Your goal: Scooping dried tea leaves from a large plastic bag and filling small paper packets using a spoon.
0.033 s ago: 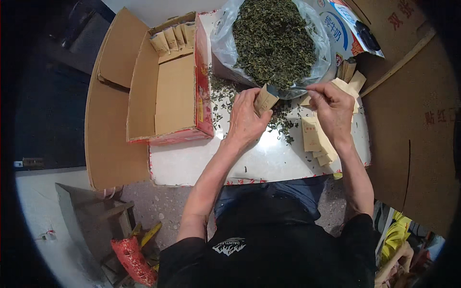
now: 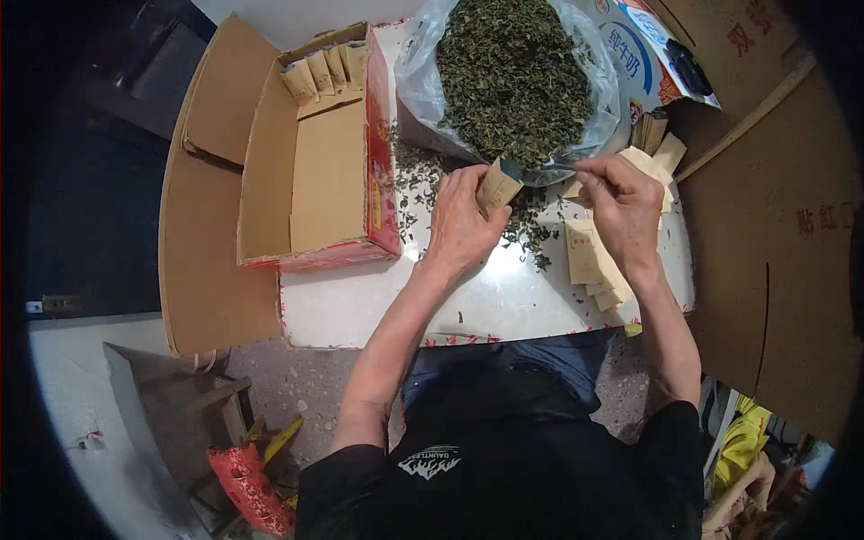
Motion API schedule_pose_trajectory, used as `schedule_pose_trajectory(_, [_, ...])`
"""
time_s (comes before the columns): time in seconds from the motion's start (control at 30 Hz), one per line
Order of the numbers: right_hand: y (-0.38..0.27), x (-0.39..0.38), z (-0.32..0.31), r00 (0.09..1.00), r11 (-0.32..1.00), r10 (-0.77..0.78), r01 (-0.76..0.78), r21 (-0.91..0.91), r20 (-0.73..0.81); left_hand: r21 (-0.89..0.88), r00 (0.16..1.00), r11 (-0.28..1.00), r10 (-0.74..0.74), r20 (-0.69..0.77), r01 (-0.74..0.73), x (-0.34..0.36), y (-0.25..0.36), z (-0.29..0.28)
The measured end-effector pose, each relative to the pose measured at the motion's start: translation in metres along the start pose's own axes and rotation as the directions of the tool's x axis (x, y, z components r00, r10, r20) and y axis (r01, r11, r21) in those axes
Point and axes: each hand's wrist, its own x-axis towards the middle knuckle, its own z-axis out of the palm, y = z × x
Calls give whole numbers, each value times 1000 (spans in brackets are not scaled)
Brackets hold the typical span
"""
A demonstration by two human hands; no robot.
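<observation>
Paper pkt, tan, held upright w/ slight tilt over the table, approx. mid-frame, just below the near rim of the plastic bag; its dark-lined mouth faces up/R. L hand has it: fingers closed round the pkt, thumb on the near side. R hand is to the R of the pkt; thumb + index pinch the handle end of a thin metal spoon, other fingers curled in. Spoon points L twd pkt mouth, at the bag's near edge; tip hard to make out, can't tell if it touches the pkt.

Dried leaves, dk green, heaped in the clear plastic bag just beyond both hands. Loose leaf bits scattered on white table under/around L hand. Flat tan pkts in a loose pile beside R hand, partly under it; more behind.

L side of table: open cardboard box, red outside, w/ a row of upright pkts at its far end. Far R: blue/white carton, next to lg brown cardboard.
</observation>
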Motion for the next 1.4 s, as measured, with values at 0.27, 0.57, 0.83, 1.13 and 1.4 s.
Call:
schedule_pose_trajectory(0.27, [-5,-2,1,951,932,-305,308,-191,43,16,1000,1000,14,-19,-14,0,0,2])
schedule_pose_trajectory(0.57, [-18,-3,5,825,752,-528,564,-341,201,88,998,995,59,-35,-56,0,-5,2])
schedule_pose_trajectory(0.83, [-22,-7,4,736,634,-606,676,-376,301,26,998,999,45,-43,-44,0,-4,4])
schedule_pose_trajectory(1.13, [-15,-1,1,722,614,-644,684,-393,252,54,999,998,20,-29,-18,0,-6,3])
schedule_pose_trajectory(1.4, [20,19,-8,866,692,-470,481,-539,170,71,999,997,27,-37,-24,-1,-6,1])
